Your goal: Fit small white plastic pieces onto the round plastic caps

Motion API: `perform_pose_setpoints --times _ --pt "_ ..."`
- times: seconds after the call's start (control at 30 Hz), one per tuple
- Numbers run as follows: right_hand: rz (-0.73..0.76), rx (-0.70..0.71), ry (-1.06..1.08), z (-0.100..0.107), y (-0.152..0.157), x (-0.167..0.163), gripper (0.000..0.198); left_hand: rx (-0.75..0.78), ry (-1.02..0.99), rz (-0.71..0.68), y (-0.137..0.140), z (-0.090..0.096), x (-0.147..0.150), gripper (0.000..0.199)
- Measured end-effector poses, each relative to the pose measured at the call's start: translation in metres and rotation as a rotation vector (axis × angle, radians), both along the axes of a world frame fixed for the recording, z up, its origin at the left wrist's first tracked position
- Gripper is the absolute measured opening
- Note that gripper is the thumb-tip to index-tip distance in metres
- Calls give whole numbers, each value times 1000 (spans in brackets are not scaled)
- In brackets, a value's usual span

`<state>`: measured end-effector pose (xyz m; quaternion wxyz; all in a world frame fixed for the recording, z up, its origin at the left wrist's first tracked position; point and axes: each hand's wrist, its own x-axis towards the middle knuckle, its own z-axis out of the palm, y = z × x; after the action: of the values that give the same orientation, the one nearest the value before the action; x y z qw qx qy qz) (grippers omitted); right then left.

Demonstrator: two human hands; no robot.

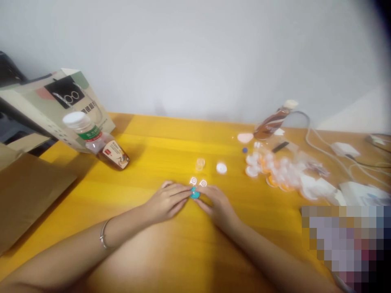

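Between the fingertips of both hands is a small, roundish teal piece [194, 193]; its exact kind is too blurred to tell. My left hand [171, 200] pinches it from the left. From the right, the thumb and fingers of my right hand [218, 203] close on its other side. Just beyond it lie a white wheel-shaped piece [193, 181] and a second white wheel-shaped piece [203, 184]. Farther back are a small clear cup [200, 164] and a round white lid-like disc [221, 168].
At the left stand a tea bottle [102, 144], a paper bag [36, 106] and a brown cardboard box [30, 191]. Several small tubs [275, 171] with orange parts cluster at the right. Behind them are a brown drink bottle [271, 123] and cables [324, 150].
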<state>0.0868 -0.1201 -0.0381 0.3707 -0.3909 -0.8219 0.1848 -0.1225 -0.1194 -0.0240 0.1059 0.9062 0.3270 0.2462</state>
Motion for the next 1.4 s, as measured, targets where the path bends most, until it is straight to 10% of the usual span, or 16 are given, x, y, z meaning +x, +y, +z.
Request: perform_pose_setpoints --times 1.4 --pt "-1 132 -48 -4 -1 1 15 107 87 -6 -2 -3 0 32"
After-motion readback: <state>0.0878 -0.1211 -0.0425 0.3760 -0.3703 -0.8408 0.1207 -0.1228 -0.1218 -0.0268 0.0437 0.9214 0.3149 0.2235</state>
